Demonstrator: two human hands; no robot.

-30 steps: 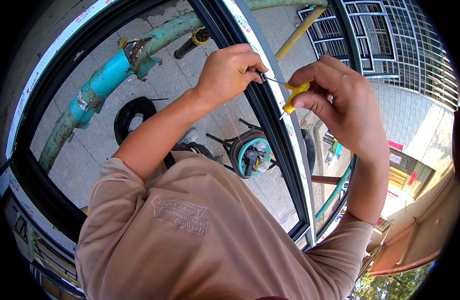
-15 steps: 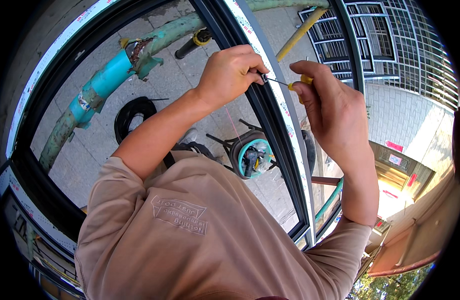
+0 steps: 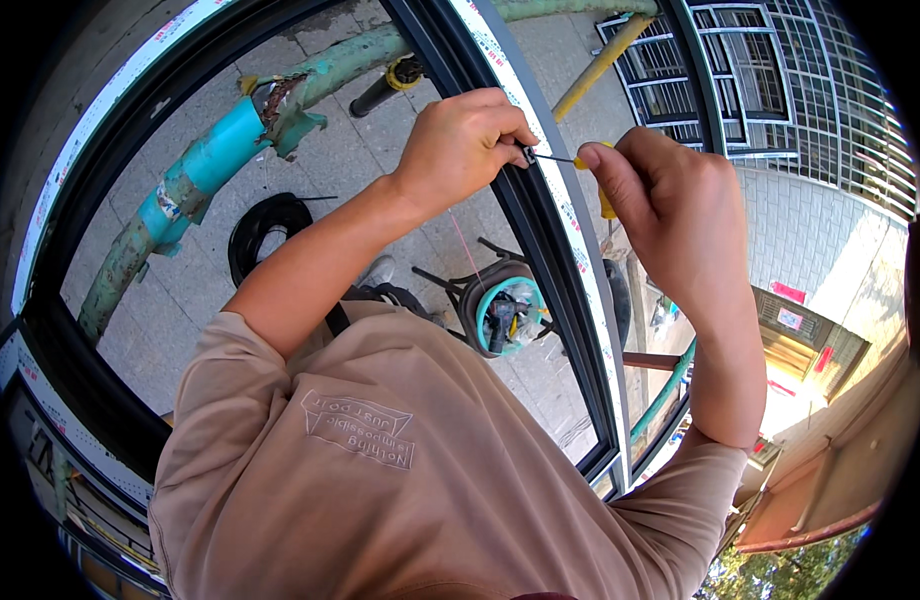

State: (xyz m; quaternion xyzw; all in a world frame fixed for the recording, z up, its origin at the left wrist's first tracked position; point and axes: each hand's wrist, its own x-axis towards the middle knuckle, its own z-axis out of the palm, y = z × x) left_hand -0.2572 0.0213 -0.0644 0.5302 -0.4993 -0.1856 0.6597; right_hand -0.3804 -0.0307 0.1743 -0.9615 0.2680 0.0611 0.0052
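Observation:
My left hand point(image 3: 462, 140) is pinched shut on a small dark screw point(image 3: 528, 154) held against the black window frame bar point(image 3: 555, 265). My right hand point(image 3: 670, 205) is closed around a yellow-handled screwdriver point(image 3: 602, 196). Its thin metal shaft point(image 3: 554, 158) points left, and its tip meets the screw between my left fingertips. Only bits of the yellow handle show between my right fingers. Both hands are raised in front of the frame, above my beige-shirted chest.
Through the frame, far below, lie a teal pipe point(image 3: 212, 162), a black hose coil point(image 3: 265, 225) and a teal-rimmed bucket of tools point(image 3: 506, 310) on paving. A yellow pole point(image 3: 605, 62) and a building with barred windows point(image 3: 765, 75) stand to the right.
My right hand has rolled over the screwdriver, so the yellow handle is now mostly hidden in the palm. My left hand has stayed pinched at the frame.

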